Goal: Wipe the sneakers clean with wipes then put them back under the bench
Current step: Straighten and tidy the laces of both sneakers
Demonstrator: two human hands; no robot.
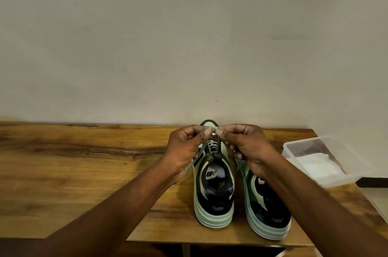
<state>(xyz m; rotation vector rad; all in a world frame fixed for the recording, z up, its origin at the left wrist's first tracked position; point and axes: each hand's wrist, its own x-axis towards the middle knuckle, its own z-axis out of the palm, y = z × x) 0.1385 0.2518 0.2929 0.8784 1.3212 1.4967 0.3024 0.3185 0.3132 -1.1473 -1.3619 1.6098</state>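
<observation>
Two green sneakers (214,189) stand side by side on the wooden table (84,162), left hand (184,149) and right hand (247,147) each pinching a lace (218,143) above the left shoe, wipes container (323,160) at right.

Right sneaker (265,200) mostly behind the right forearm, container (327,159) contents blurred

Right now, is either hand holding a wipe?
No: the left hand and right hand pinch the left sneaker's laces; the wipes lie in the tub.
</observation>
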